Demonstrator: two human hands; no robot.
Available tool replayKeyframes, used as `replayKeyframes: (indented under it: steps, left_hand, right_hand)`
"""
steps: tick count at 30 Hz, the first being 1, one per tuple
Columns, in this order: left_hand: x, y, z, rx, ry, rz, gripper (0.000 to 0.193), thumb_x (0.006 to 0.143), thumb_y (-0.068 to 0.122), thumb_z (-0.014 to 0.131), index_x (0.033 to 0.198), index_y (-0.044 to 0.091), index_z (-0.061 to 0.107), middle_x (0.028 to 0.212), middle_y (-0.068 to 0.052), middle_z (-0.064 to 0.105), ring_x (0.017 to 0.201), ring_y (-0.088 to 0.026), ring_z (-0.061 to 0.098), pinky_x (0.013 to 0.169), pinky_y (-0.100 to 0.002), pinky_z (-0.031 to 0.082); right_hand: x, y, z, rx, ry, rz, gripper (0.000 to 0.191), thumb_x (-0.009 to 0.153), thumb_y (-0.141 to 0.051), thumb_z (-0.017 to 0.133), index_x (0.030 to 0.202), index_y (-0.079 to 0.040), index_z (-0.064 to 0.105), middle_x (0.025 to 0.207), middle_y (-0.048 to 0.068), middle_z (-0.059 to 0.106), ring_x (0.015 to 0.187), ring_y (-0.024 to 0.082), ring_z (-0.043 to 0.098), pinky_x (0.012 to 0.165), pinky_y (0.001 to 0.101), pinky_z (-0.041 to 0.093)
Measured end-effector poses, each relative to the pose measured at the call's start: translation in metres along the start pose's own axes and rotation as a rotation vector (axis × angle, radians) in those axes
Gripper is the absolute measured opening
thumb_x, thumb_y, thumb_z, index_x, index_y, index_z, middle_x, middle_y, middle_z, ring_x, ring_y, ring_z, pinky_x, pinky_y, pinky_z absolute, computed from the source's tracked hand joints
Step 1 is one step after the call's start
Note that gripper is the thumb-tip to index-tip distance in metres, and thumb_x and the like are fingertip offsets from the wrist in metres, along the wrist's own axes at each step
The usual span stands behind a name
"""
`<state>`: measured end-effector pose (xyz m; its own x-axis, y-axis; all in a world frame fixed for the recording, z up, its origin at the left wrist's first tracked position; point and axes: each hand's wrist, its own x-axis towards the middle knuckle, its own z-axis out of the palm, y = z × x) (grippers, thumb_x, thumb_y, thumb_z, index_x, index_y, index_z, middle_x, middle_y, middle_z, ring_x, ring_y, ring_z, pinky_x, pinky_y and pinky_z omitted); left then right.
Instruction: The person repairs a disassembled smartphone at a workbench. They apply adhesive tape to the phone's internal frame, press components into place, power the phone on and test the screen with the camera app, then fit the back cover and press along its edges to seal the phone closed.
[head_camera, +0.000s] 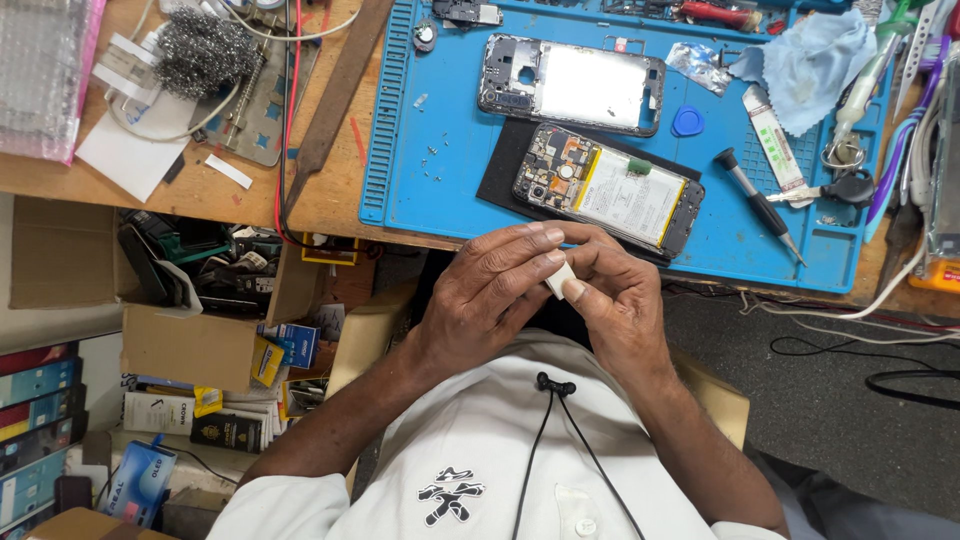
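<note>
Both hands, left (487, 290) and right (610, 295), pinch together on a small white rectangular piece (560, 278).

I see a small white piece (560, 279), flat and roughly rectangular, tilted on edge, pinched between the fingertips of my left hand (487, 300) and right hand (612, 296), mostly hidden.

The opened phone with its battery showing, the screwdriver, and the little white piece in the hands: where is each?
Opened phone (608, 188), head view: on its pale battery.
Screwdriver (760, 205), head view: on its dark handle, midway.
White piece (560, 279), head view: on its face showing between the fingers of both hands.
</note>
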<state>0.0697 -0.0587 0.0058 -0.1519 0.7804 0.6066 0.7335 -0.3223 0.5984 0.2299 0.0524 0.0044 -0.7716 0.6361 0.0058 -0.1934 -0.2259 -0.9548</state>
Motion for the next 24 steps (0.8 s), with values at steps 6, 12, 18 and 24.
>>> replayKeyframes:
  steps: [6,12,18,24]
  left_hand:
    - [0.006,0.005,-0.004,-0.184,-0.003,-0.156,0.057,0.087,0.015,0.087,0.137,0.011,0.058,0.141,-0.007,0.061,0.135,-0.027,0.059,0.116,-0.039,0.053]
    - [0.02,-0.001,-0.022,-0.349,-0.077,-0.249,0.042,0.086,0.012,0.084,0.126,0.013,0.071,0.125,-0.006,0.071,0.117,-0.022,0.07,0.099,-0.034,0.06]
    - [0.017,-0.007,-0.032,-0.243,-0.161,-0.087,0.033,0.091,0.008,0.082,0.122,0.011,0.073,0.114,-0.005,0.073,0.106,-0.021,0.071,0.091,-0.034,0.059]
    - [0.011,-0.01,-0.022,-0.419,-0.112,-0.257,0.031,0.091,0.003,0.08,0.12,0.011,0.073,0.115,-0.007,0.073,0.106,-0.02,0.072,0.091,-0.03,0.061]
  right_hand:
    - [0.001,0.004,-0.003,0.177,-0.009,0.037,0.024,0.093,-0.011,0.065,0.106,0.01,0.068,0.139,0.019,0.059,0.116,0.019,0.062,0.104,0.0353,0.051]
    - [0.001,0.002,-0.007,0.24,-0.059,0.078,0.028,0.094,-0.013,0.063,0.108,0.01,0.068,0.135,0.02,0.062,0.116,0.02,0.063,0.104,0.035,0.051]
    - [0.001,-0.001,-0.016,0.206,-0.154,0.175,0.024,0.096,-0.01,0.064,0.109,0.01,0.066,0.131,0.021,0.062,0.115,0.024,0.066,0.102,0.0394,0.057]
    - [-0.002,-0.002,-0.023,0.238,-0.171,0.207,0.029,0.096,-0.014,0.065,0.11,0.011,0.069,0.126,0.021,0.065,0.11,0.025,0.07,0.097,0.038,0.06]
